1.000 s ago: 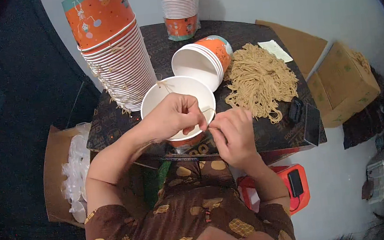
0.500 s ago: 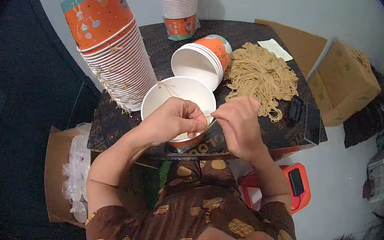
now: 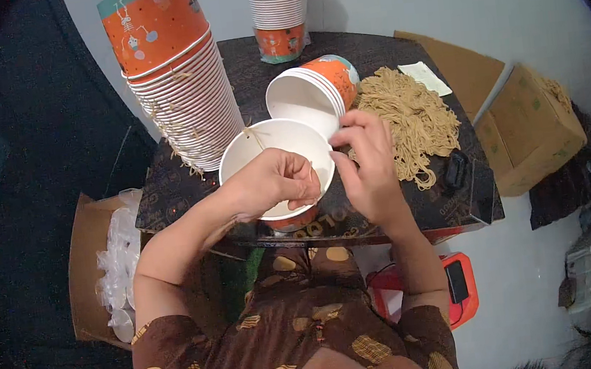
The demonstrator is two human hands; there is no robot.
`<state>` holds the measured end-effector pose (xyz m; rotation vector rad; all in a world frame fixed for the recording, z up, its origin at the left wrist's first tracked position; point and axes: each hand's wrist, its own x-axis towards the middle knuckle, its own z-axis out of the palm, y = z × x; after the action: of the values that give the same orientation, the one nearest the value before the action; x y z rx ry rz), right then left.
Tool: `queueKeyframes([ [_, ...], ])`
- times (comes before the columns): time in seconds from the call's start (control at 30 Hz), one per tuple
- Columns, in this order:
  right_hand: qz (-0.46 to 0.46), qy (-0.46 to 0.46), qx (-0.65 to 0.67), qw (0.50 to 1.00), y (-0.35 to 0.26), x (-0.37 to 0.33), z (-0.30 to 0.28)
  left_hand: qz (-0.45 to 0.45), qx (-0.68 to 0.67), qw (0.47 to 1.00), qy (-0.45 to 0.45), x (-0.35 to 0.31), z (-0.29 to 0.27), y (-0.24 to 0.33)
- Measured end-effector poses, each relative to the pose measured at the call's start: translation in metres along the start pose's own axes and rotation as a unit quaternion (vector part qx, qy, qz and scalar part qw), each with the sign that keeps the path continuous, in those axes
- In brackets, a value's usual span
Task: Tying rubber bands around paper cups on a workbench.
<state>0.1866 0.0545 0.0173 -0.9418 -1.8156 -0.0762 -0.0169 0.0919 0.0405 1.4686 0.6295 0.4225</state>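
Observation:
An upright white-lined paper bucket (image 3: 235, 155) stands at the table's near edge, with a knotted tan string (image 3: 256, 135) through its far left rim. Over the bucket's near side, my left hand (image 3: 277, 180) is closed in a pinch, a bit of tan string showing at its fingertips. My right hand (image 3: 372, 169) is beside the right rim, its thumb and forefinger apart with nothing visible between them. Behind it lies a heap of tan strings (image 3: 414, 111). A few nested orange paper buckets (image 3: 331, 74) lie on their side just behind the upright one.
A tall upside-down stack of buckets (image 3: 193, 101) with string ends leans at the left. Another stack (image 3: 279, 13) stands at the back. A black box-like object (image 3: 481, 192) sits at the right edge. Cardboard boxes (image 3: 530, 124) stand right; an open carton of clear plastic (image 3: 118, 264) is lower left.
My right hand has parted from my left, moving up and away toward the right rim, and its fingers have opened. The left hand keeps its pinch in nearly the same place.

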Motion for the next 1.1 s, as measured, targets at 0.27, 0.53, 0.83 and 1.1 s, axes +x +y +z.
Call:
queueKeyframes([
  [0.27, 0.060, -0.059, 0.062, 0.995, -0.017, -0.033, -0.007, -0.007, -0.050, 0.999, -0.010, 0.000, 0.001, 0.002],
  [0.53, 0.083, -0.043, 0.090, 0.992, -0.025, -0.038, 0.003, 0.008, 0.022, 1.000, -0.001, -0.002, 0.001, 0.001],
  [0.83, 0.142, -0.034, 0.181, 0.972, -0.020, -0.042, 0.012, 0.017, 0.039, 0.999, -0.013, -0.003, 0.002, 0.002],
  [1.1, 0.101, -0.031, 0.143, 0.984, -0.016, -0.038, 0.012, 0.022, 0.074, 0.997, -0.006, -0.002, 0.004, 0.004],
])
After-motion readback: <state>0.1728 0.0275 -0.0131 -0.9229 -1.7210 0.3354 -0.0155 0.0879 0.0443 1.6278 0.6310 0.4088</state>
